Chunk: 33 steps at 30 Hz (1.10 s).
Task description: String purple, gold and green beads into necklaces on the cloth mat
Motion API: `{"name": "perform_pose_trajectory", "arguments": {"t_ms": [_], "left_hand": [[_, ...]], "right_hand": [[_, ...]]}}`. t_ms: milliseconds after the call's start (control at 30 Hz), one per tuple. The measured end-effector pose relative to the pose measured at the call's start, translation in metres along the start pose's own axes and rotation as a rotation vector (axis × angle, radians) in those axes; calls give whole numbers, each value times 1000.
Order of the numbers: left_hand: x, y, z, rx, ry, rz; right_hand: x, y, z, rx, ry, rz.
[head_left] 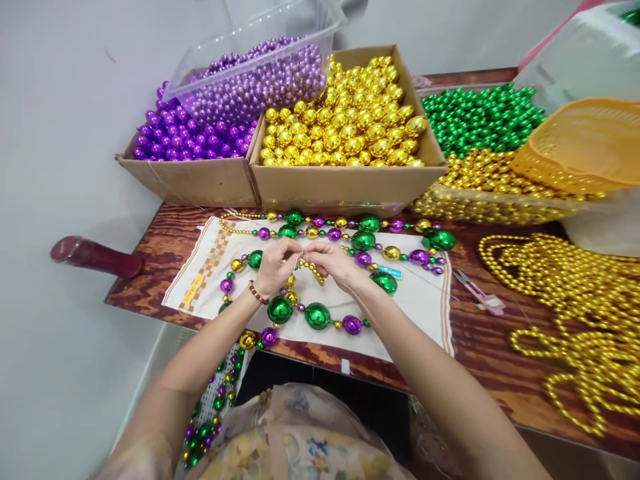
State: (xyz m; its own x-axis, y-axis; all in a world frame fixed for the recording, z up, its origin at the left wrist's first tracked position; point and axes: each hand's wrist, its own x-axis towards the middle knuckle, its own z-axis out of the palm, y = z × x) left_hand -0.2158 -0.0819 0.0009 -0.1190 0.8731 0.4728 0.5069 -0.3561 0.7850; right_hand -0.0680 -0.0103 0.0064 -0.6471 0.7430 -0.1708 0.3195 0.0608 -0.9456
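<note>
Two hands meet over the middle of the white cloth [420, 307], fingertips almost touching. The left hand [277, 267], with a brown bead bracelet [258, 293] at the wrist, is closed to a tight pinch, thumb against forefinger. The right hand [334, 262] is pinched shut the same way just beside it. Between them they hold a short run of small gold beads [313, 271]. Whether the tips grip the beads themselves or a thread at the end is too fine for me to tell.

The run starts where the fingertips meet and slants off to the near right. Its long axis drops under the right hand's fingers, so it lies closer to that palm than to the left one. The beads are small, round and mirror-bright, packed one against the next.

Round the hands on the cloth loops a long strand [317, 315] of big green, purple and gold balls with little ones between. It trails off the near edge of the table [480, 347] towards the person's lap.

At the far side stand a box of purple beads [193, 180] and a box of gold balls [350, 180], with a clear tub of lilac beads [250, 73] tilted above. To the right are loose green beads [480, 117], an orange basket [585, 143] and a heap of gold strands [575, 293]. Pink snips [480, 293] lie just beside the cloth.
</note>
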Motion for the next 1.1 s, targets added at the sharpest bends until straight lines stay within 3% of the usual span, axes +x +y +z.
{"name": "perform_pose_trajectory", "arguments": {"t_ms": [100,233,300,367,433,500,600,800,967,1100], "left_hand": [[-3,-1,1,-100,29,-10],[-8,-5,0,-206,79,-86],[-8,-6,1,-227,101,-124],[-8,-5,2,-235,107,-120],[-7,-2,3,-233,97,-93],[-6,0,3,-238,93,-80],[-6,4,1,-299,101,-130],[-9,12,-3,-583,170,-428],[-9,15,-3,-729,185,-525],[-4,20,-3,-796,160,-561]], "right_hand": [[1,1,-12,-281,99,5],[-5,5,-45,-570,301,121],[-7,6,-52,-609,310,85],[-8,6,-48,-481,166,-73],[-6,4,-36,-183,-81,-227],[-3,3,-24,114,-217,-255],[0,4,-19,315,-120,-183],[1,23,-27,403,66,25],[-7,25,-24,486,62,62],[-11,7,-21,875,-57,-37]]}}
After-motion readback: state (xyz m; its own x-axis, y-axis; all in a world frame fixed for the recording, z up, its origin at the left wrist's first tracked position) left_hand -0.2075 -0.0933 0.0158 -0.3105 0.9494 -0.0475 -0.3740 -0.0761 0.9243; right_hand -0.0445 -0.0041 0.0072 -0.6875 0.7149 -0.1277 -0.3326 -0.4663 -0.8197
